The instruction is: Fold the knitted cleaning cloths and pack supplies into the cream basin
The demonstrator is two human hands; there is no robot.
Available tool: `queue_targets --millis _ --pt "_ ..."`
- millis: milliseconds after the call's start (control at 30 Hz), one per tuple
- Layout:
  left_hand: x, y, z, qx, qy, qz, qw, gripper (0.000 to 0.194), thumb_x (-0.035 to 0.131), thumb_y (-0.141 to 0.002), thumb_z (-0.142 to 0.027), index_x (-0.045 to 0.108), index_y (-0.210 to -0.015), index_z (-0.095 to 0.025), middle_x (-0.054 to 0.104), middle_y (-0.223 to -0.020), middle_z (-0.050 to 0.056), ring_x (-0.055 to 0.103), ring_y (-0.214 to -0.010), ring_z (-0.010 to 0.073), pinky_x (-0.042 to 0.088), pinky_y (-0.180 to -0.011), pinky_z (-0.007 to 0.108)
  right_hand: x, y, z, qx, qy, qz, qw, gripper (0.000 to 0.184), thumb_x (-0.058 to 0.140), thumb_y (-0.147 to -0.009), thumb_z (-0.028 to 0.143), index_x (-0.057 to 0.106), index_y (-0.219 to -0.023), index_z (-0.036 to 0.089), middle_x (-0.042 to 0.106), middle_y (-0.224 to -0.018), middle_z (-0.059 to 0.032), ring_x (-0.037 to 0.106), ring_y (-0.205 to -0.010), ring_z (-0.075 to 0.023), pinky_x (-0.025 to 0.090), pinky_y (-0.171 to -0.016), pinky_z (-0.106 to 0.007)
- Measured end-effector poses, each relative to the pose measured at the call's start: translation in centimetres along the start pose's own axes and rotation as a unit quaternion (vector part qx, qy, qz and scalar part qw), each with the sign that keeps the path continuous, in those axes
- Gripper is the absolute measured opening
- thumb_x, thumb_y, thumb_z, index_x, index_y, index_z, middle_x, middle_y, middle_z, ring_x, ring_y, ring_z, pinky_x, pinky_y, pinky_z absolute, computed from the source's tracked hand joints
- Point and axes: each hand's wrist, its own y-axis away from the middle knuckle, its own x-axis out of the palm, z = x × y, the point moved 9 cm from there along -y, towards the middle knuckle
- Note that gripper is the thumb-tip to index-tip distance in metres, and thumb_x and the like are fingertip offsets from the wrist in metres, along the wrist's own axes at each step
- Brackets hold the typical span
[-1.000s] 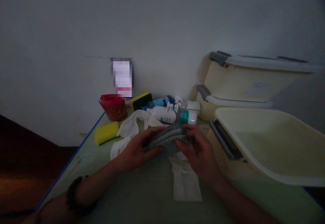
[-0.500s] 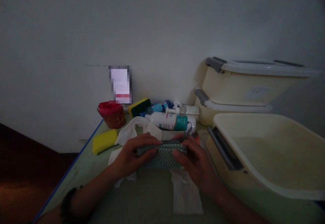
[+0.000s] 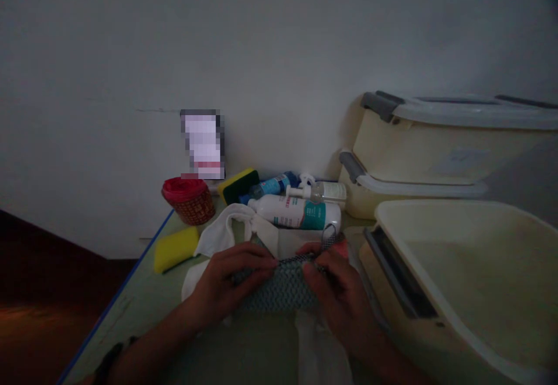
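Note:
Between my two hands is a green zigzag-patterned cloth [image 3: 279, 295] with a black-and-white trim and a small hanging loop. My left hand [image 3: 233, 277] pinches its upper left edge between thumb and fingers. At the upper right, my right hand [image 3: 335, 283] grips the trim close to the loop. The cloth hangs over the table front of the bottles, its lower part towards me. White strap-like fabric [image 3: 224, 228] lies behind my left hand, and a pale strip of thin material [image 3: 320, 347] lies below my right hand.
An open cream bin [image 3: 488, 257] stands at the right, with stacked lidded bins [image 3: 414, 146] behind it. Along the wall lie a white bottle [image 3: 283, 210], a pump bottle [image 3: 331, 192] and sponges [image 3: 176, 249]. A red-lined basket [image 3: 188, 202] and a phone [image 3: 203, 143] are at the left.
The view has shifted slightly and the bins look nearer. Both hands and the cloth sit a little lower in the picture; the hands still grip the cloth's upper edge.

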Motion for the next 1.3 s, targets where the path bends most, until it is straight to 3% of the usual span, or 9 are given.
queue_targets --millis 200,333,533,633,733,967,1133,1300 --pt "0.2 0.2 0.2 0.011 -0.002 0.026 1.0 0.034 0.074 -0.068 -0.015 0.065 -0.1 -0.022 0.069 -0.091 0.005 0.065 -0.08 0.0163 0.053 -0.067 0.023 0.2 0.3 -0.3 0.012 -0.04 -0.015 0.999 0.007 0.047 -0.088 0.024 0.054 -0.089 0.024 0.06 -0.106 -0.0043 0.057 -0.092 -0.015 0.047 -0.074 -0.026" --pt "-0.1 0.4 0.8 -0.017 -0.001 0.014 1.0 0.034 0.07 -0.071 -0.013 0.063 -0.102 -0.024 0.069 -0.09 0.004 0.066 -0.079 0.0165 0.053 -0.067 0.024 0.6 0.6 -0.3 -0.018 -0.041 0.0 0.999 0.028 0.058 -0.08 0.022 0.046 -0.104 0.028 0.05 -0.127 -0.0079 0.054 -0.107 -0.0211 0.049 -0.079 -0.033" --pt "-0.7 0.4 1.1 -0.04 0.055 -0.022 0.997 0.022 0.066 -0.074 -0.011 0.065 -0.093 -0.024 0.07 -0.085 0.003 0.066 -0.077 0.0161 0.053 -0.066 0.025 0.9 1.2 0.2 -0.084 0.025 0.012 0.996 0.034 0.061 -0.077 0.02 0.043 -0.104 0.03 0.044 -0.131 -0.0091 0.049 -0.114 -0.0253 0.05 -0.078 -0.039" --pt "-0.5 0.3 1.0 -0.046 0.065 -0.023 0.997 0.017 0.065 -0.075 -0.012 0.066 -0.089 -0.022 0.07 -0.084 0.003 0.066 -0.077 0.0167 0.053 -0.066 0.026 0.6 1.1 0.6 -0.1 0.079 0.0 0.992 0.026 0.061 -0.077 0.024 0.045 -0.097 0.029 0.045 -0.131 -0.0087 0.043 -0.121 -0.0284 0.047 -0.082 -0.043" --pt "-0.4 0.2 0.8 -0.042 0.068 -0.023 0.997 0.015 0.065 -0.075 -0.011 0.067 -0.086 -0.02 0.07 -0.083 0.004 0.065 -0.077 0.0164 0.052 -0.066 0.026 0.1 0.6 1.1 -0.109 0.123 -0.012 0.986 0.018 0.061 -0.077 0.026 0.047 -0.088 0.026 0.049 -0.127 -0.0091 0.045 -0.119 -0.0286 0.045 -0.084 -0.044" --pt "-0.4 0.3 1.4 -0.065 0.05 -0.016 0.996 0.012 0.065 -0.075 -0.012 0.066 -0.085 -0.019 0.068 -0.085 0.004 0.063 -0.083 0.0167 0.05 -0.073 0.028 -0.2 -0.1 1.2 -0.085 0.141 0.002 0.986 0.009 0.058 -0.081 0.028 0.05 -0.078 0.024 0.052 -0.126 -0.009 0.051 -0.114 -0.0241 0.047 -0.084 -0.039" --pt "0.5 0.4 1.9 -0.05 0.045 0.02 0.998 0.029 0.074 -0.068 -0.019 0.063 -0.094 -0.018 0.067 -0.09 0.007 0.062 -0.087 0.0193 0.051 -0.075 0.032 -0.7 -0.3 0.3 -0.039 0.092 -0.022 0.995 0.01 0.057 -0.082 0.029 0.05 -0.076 0.023 0.058 -0.12 -0.0092 0.055 -0.108 -0.0225 0.048 -0.079 -0.036" --pt "1.1 0.4 1.5 -0.033 0.014 0.051 0.998 0.018 0.068 -0.073 -0.015 0.066 -0.091 -0.019 0.067 -0.091 0.007 0.064 -0.084 0.0175 0.052 -0.073 0.029 -0.6 -0.3 -0.1 -0.005 0.057 -0.021 0.998 0.012 0.055 -0.083 0.028 0.047 -0.074 0.023 0.065 -0.104 -0.0068 0.06 -0.094 -0.0197 0.049 -0.071 -0.031"
